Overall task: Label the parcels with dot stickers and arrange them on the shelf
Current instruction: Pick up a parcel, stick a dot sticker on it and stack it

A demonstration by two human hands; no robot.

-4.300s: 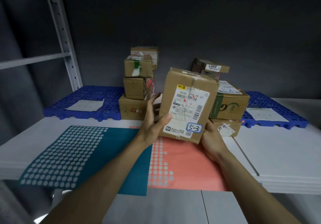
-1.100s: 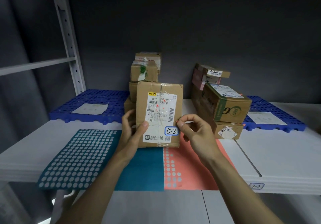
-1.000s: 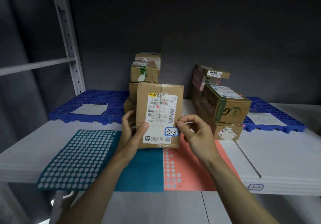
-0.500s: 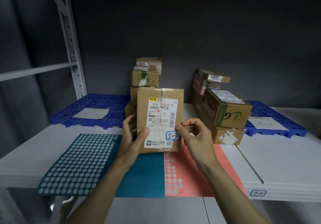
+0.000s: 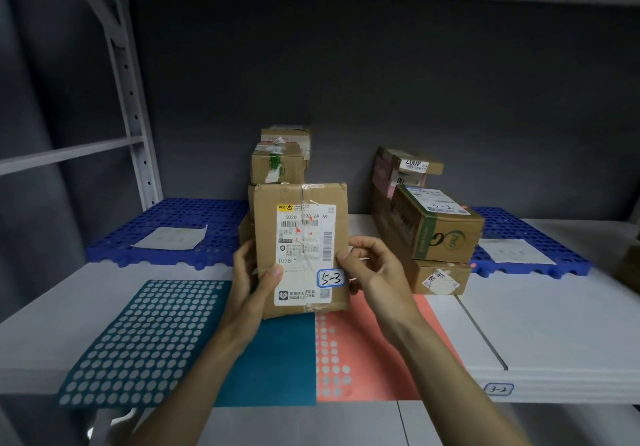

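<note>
I hold a brown cardboard parcel (image 5: 300, 244) upright over the shelf, its white shipping label facing me. A blue-rimmed sticker (image 5: 330, 278) marked "5-3" sits at the label's lower right. My left hand (image 5: 252, 279) grips the parcel's left edge, thumb on the front. My right hand (image 5: 372, 269) holds the right edge, thumb beside the sticker. A teal dot-sticker sheet (image 5: 145, 338) and a pink dot-sticker sheet (image 5: 367, 345) lie flat below the parcel.
A stack of parcels (image 5: 278, 165) stands behind the held one, and another stack (image 5: 433, 227) to the right. Blue plastic pallets (image 5: 180, 217) (image 5: 526, 244) carry paper sheets at the back. The white shelf (image 5: 554, 334) bears a "3-2" tag (image 5: 498, 389). A rack upright (image 5: 131, 99) rises at left.
The parcel went from tilted at the right to upright in the middle. My right hand moved up from its bottom corner to the right edge. The view has tilted upward.
</note>
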